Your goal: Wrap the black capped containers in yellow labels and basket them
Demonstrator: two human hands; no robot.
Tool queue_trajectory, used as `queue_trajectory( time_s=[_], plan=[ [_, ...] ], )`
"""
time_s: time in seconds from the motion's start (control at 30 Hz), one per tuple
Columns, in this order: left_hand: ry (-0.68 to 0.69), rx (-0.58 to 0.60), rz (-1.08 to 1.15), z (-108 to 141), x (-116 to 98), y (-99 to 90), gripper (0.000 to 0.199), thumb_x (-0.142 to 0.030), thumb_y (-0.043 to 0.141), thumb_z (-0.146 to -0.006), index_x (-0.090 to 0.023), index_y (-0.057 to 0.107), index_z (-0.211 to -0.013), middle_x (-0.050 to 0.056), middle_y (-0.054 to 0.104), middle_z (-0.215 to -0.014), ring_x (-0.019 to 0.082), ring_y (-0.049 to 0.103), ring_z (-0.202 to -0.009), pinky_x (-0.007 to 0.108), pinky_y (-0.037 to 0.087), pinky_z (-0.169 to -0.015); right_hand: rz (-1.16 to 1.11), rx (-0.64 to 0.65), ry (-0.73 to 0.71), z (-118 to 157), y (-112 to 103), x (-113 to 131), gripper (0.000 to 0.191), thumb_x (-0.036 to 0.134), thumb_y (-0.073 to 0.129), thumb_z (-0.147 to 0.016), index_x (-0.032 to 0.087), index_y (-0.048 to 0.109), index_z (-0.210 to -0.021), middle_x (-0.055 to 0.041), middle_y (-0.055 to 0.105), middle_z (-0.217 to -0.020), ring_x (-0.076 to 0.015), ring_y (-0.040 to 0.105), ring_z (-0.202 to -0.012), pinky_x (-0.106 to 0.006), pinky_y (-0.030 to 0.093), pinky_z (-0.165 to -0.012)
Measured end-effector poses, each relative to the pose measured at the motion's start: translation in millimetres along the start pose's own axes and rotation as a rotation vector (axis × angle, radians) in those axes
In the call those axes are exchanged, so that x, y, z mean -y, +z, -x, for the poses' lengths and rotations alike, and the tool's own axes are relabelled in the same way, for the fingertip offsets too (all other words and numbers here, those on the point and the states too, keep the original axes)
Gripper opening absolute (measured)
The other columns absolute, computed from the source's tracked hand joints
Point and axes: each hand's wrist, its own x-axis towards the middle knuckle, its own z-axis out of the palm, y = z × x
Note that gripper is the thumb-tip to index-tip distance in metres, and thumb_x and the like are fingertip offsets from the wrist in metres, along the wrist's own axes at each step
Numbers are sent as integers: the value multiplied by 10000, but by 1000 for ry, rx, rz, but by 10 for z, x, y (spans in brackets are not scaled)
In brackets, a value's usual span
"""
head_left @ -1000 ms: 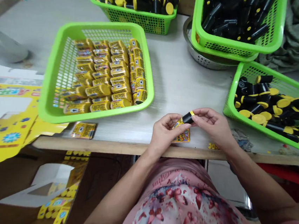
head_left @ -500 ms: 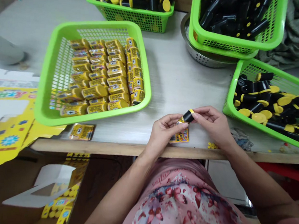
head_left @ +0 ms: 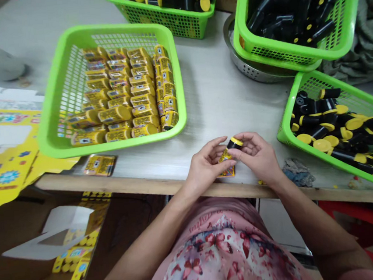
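Between my two hands, over the table's front edge, is a small black tube with a yellow cap, tilted, its lower part in a yellow printed wrapper. My left hand has its fingers curled round the wrapped lower part. The thumb and fingers of my right hand close on the tube near its cap. Under the hands lies a flat stack of printed yellow wrappers, partly hidden. To the left, a green basket holds rows of tubes in yellow wrappers.
A green basket of black yellow-capped tubes stands at right. Behind it, another green basket of black tubes rests on a metal colander. A third such basket is at the back. Wrappers and a crumpled cloth lie near the front edge.
The tube has turned more upright, its cap now tilted up. My right hand has shifted slightly left, and its fingers have moved around the tube below the cap.
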Motion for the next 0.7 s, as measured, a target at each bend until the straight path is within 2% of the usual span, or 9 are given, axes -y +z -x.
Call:
queue_trajectory(
  time_s=[0.23,0.37,0.43,0.53,0.63,0.7],
  plan=[
    [-24,12,71,-22,-6,-13,496,-264,891,-603,-185,713,-1059,71,770,-1079,242,703,-1060,383,565,-958,-67,-47,22,-62,5,-41,479,571,823,-640,245,609,-918,-14,705,-904,-165,679,-851,-331,584,-832],
    [-20,-3,52,-30,-34,20,502,-272,901,-597,-186,712,-1055,73,765,-1101,240,692,-1085,384,541,-990,-63,-61,3,-50,20,-56,461,539,836,-649,244,617,-928,-6,709,-886,-167,681,-850,-328,580,-836],
    [-16,-44,50,-27,-47,27,474,-297,896,-616,-181,713,-1037,63,775,-1032,221,710,-1009,372,549,-962,-43,-67,-49,-23,22,-61,376,497,809,-711,249,643,-939,-7,720,-885,-169,687,-848,-331,578,-833],
    [-21,-92,65,-22,-55,19,476,-306,895,-629,-179,709,-1048,34,777,-914,185,720,-875,335,563,-884,83,-43,-208,14,-2,-56,178,426,688,-861,264,712,-931,-30,736,-968,-185,688,-946,-366,556,-918],
    [-38,-89,101,-23,-57,1,512,-299,897,-628,-187,700,-1087,14,776,-869,171,720,-822,319,559,-850,219,38,-327,26,-54,-38,199,408,607,-927,285,764,-926,-47,732,-1067,-206,668,-1054,-404,520,-1002],
    [-59,-73,137,-27,-67,-9,522,-301,896,-632,-194,698,-1103,10,781,-875,164,722,-817,306,551,-848,224,83,-325,28,-93,-23,223,426,595,-935,290,770,-956,-48,734,-1091,-211,667,-1070,-412,515,-1016]
  ],
)
